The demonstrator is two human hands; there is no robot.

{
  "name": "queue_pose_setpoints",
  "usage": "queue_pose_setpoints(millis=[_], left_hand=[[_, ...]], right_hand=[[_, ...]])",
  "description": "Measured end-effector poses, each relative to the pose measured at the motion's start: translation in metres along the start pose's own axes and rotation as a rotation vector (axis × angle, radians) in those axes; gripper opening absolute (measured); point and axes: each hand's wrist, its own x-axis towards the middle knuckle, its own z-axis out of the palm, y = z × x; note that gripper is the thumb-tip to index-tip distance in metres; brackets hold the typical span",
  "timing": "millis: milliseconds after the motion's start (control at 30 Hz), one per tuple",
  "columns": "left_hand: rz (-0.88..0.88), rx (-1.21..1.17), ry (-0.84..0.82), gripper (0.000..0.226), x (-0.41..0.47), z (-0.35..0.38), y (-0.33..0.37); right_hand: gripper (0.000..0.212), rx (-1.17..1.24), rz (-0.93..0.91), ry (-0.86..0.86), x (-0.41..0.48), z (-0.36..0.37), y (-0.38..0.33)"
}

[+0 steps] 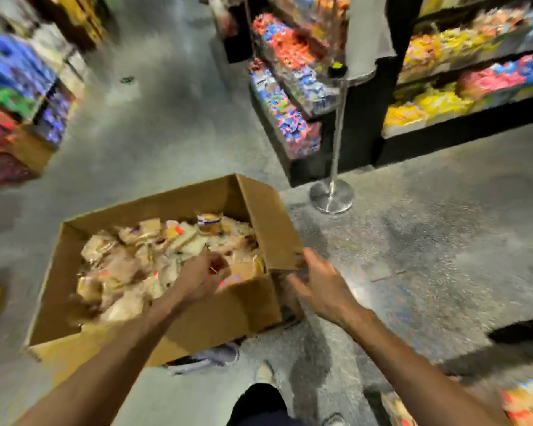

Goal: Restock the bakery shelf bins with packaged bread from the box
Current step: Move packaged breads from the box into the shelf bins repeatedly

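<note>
Left hand (203, 272) is curling onto packaged bread (130, 265) in box (228, 309), grip unclear; right hand (320, 284) is spreading open by flap (271, 222), likely steadying.

Chrome post (336, 139) on round base (331, 195), grey speckled floor (443, 241); blurred colourful cartons (13, 103) stacked far left

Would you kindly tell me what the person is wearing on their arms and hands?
Both forearms are bare to the frame's edge: no sleeves, no gloves. The left hand and right hand show no visible rings, and neither wrist has a watch or band.
</note>
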Motion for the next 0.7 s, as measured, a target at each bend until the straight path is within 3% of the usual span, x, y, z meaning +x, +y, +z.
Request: queue_pose_setpoints(millis=[167, 333, 500, 700], left_hand=[[-0.325, -0.172, 0.05, 0.006, -0.007, -0.007, -0.124], [-0.471, -0.262, -0.048, 0.009, 0.03, 0.006, -0.222], [-0.508, -0.323, -0.21, 0.014, 0.077, 0.031, -0.267], [-0.601, -0.376, -0.268, 0.046, 0.134, 0.073, -0.286]], right_hand=[[0.044, -0.049, -0.076, -0.229, 0.073, 0.075, -0.042], [0.045, -0.228, 0.052, -0.42, 0.149, 0.148, -0.049], [0.037, -0.385, 0.203, -0.571, 0.212, 0.209, -0.029], [0.033, -0.458, 0.284, -0.642, 0.253, 0.268, -0.003]])
